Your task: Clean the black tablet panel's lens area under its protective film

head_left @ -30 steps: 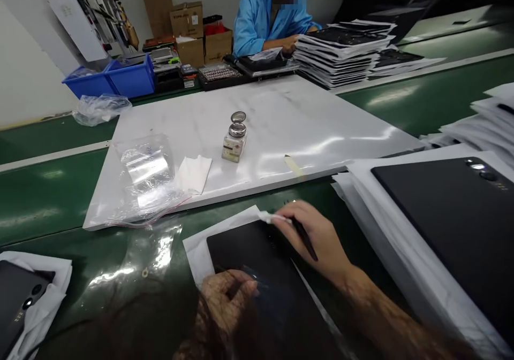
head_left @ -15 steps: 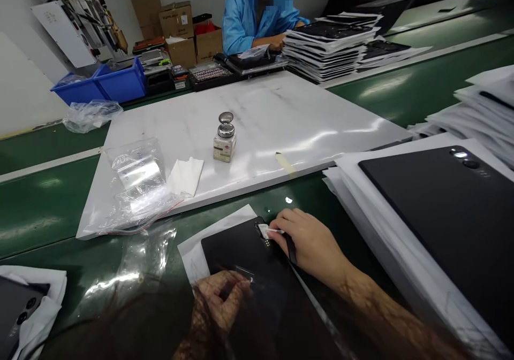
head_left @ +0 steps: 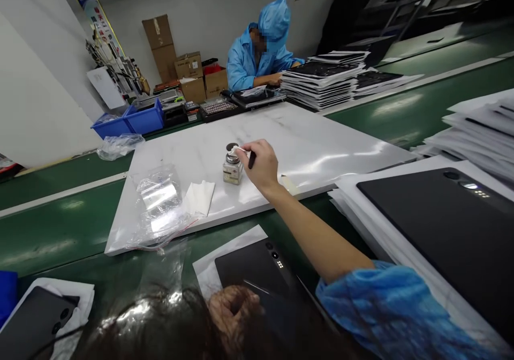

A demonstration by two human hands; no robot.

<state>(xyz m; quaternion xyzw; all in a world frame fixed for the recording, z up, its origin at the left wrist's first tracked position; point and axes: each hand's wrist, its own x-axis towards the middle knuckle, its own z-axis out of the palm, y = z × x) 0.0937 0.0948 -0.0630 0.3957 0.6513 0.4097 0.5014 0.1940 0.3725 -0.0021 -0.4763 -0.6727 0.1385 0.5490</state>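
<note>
My right hand [head_left: 259,165] is closed on a folded white wipe [head_left: 236,150] and also keeps a short dark stick-like piece [head_left: 251,160] between its fingers. The wipe is at the metal top of a small clear dispenser bottle [head_left: 232,174], whose lid is flipped up. Below, a dark tablet [head_left: 257,263] lies with its camera side up on a white sheet [head_left: 204,272]. My left hand [head_left: 233,309] rests over the tablet with curled fingers, partly behind blurred hair. A thin shiny line lies by its fingertips; I cannot tell what it is.
The bottle stands on a white board [head_left: 180,151], near a clear plastic bag [head_left: 160,199] and a folded white cloth [head_left: 199,198]. Another tablet [head_left: 433,215] tops a stack at right; one more [head_left: 40,317] lies left. A person in blue [head_left: 257,55] sits across.
My right hand has moved from the tablet's camera area up and forward to the bottle, wipe in its fingers. The view has tilted up. My left hand stays on the tablet.
</note>
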